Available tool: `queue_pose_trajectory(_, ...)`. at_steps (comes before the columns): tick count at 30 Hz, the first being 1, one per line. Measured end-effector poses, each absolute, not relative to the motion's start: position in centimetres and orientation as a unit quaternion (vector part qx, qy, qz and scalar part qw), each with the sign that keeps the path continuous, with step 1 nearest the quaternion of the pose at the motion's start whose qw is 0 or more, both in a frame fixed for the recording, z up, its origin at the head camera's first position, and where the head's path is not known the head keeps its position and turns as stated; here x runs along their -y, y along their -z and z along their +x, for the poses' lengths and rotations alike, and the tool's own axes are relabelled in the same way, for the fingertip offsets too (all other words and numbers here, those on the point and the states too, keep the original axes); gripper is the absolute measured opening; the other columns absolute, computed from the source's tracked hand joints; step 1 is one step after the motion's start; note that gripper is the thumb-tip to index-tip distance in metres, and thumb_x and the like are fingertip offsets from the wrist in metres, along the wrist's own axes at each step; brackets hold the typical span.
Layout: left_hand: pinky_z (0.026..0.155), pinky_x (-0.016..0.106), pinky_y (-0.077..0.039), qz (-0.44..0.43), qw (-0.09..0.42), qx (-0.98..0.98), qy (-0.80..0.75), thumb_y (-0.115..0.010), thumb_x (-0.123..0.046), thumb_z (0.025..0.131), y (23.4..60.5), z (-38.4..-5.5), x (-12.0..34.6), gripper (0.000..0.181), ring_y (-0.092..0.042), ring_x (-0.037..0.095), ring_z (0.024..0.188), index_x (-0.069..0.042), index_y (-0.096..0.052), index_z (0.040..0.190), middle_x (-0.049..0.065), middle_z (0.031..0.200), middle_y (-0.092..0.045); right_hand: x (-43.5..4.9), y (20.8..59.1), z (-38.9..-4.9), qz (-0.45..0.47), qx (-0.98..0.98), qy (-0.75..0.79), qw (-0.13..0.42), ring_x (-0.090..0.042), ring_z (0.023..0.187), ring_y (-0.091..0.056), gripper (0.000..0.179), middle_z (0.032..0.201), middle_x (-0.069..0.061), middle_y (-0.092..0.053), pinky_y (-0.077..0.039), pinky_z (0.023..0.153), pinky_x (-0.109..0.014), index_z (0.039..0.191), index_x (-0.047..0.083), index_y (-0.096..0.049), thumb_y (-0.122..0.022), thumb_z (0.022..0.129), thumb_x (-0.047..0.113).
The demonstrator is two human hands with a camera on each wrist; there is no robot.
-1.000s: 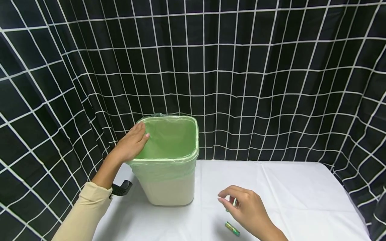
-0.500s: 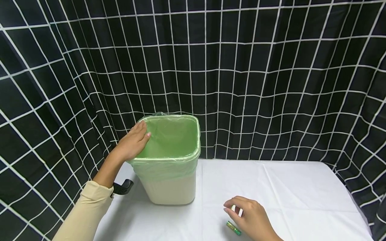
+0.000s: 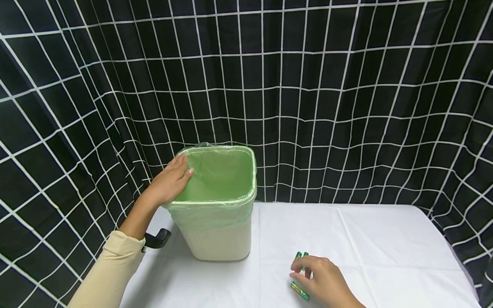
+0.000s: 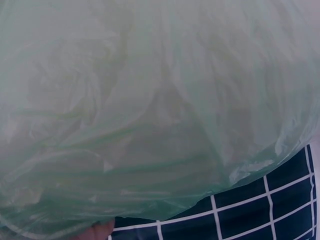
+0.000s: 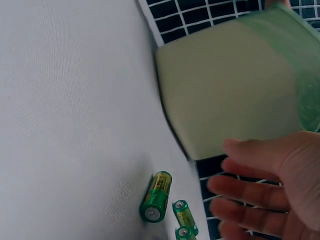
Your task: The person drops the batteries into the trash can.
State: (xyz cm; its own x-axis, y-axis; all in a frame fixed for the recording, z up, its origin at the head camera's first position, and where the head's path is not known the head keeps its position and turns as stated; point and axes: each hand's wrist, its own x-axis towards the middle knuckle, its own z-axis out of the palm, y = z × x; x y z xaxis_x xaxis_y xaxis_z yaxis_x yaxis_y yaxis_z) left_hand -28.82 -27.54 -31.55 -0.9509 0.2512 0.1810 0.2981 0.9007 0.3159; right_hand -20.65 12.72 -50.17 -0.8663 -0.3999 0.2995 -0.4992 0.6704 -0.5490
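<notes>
My left hand [image 3: 171,182] rests on the left rim of a whitish bin [image 3: 221,246] lined with a green plastic bag [image 3: 219,175]; its fingers lie straight and the thumb is over the inner side. In the left wrist view the bag [image 4: 160,100] fills most of the picture. My right hand [image 3: 323,278] hovers low over the table, thumb and fingers bent and apart, with nothing between them. Just in front of it lies a green and gold battery [image 3: 299,291]. Two more green batteries [image 3: 298,256] show behind the fingers, partly hidden. The right wrist view shows the nearest battery [image 5: 157,197] large.
A white cloth [image 3: 369,239] covers the table. Black curtains with a white grid [image 3: 292,107] hang behind and at both sides. The bin stands left of the batteries, near the back curtain.
My right hand has moved a little towards me and to the right, uncovering two batteries behind its fingers. The left hand stays on the bin's rim.
</notes>
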Motion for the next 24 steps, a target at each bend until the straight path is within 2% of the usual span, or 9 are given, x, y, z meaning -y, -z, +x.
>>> queue_pose_trajectory(4, 0.125, 0.051, -0.009, -0.142, 0.068, 0.972, 0.174, -0.029, -0.028, 0.113, 31.6, -28.8, 27.6, 0.06, -0.006, 0.043, 0.154, 0.017, -0.02, 0.152, 0.03, 0.164, -0.012, -13.2, 50.4, -20.8, 0.232, 0.926, -0.299, 0.009, 0.005, 0.064, -0.049, 0.014, 0.076, 0.019, -0.065, -0.045, 0.058, -0.021, 0.085, 0.021, -0.074, -0.084, 0.082, 0.032)
queue_pose_trajectory(9, 0.125, 0.052, -0.009, -0.145, 0.072, 0.972, 0.173, -0.029, -0.027, 0.113, 31.5, -28.8, 27.5, 0.06, -0.006, 0.043, 0.154, 0.017, -0.02, 0.152, 0.03, 0.164, -0.012, -13.5, 50.8, -20.7, 0.208, 0.94, -0.268, -0.022, 0.0, 0.062, -0.05, 0.024, 0.069, 0.017, -0.059, -0.048, 0.058, -0.025, 0.08, 0.021, -0.07, -0.088, 0.075, 0.035)
queue_pose_trajectory(15, 0.125, 0.052, -0.009, -0.143, 0.074, 0.971, 0.176, -0.029, -0.026, 0.113, 31.4, -28.7, 27.6, 0.06, -0.007, 0.043, 0.154, 0.017, -0.02, 0.152, 0.03, 0.164, -0.012, -13.7, 51.3, -20.7, 0.223, 0.934, -0.275, -0.044, -0.003, 0.062, -0.054, 0.027, 0.068, 0.013, -0.06, -0.055, 0.061, -0.038, 0.081, 0.017, -0.069, -0.09, 0.071, 0.031)
queue_pose_trajectory(20, 0.125, 0.052, -0.009, -0.143, 0.071, 0.971, 0.176, -0.029, -0.027, 0.113, 31.5, -28.7, 27.5, 0.06, -0.006, 0.043, 0.154, 0.017, -0.019, 0.153, 0.03, 0.164, -0.012, -13.8, 52.0, -20.6, 0.233, 0.933, -0.271, -0.054, -0.002, 0.059, -0.05, 0.023, 0.065, 0.015, -0.057, -0.052, 0.059, -0.033, 0.079, 0.018, -0.069, -0.09, 0.071, 0.025)
queue_pose_trajectory(24, 0.125, 0.052, -0.009, -0.144, 0.071, 0.971, 0.178, -0.028, -0.027, 0.113, 31.4, -28.6, 27.4, 0.06, -0.006, 0.043, 0.154, 0.017, -0.019, 0.153, 0.03, 0.164, -0.011, -13.8, 52.0, -20.6, 0.23, 0.932, -0.273, -0.067, -0.002, 0.059, -0.05, 0.021, 0.064, 0.014, -0.057, -0.052, 0.059, -0.033, 0.077, 0.018, -0.069, -0.09, 0.071, 0.019)
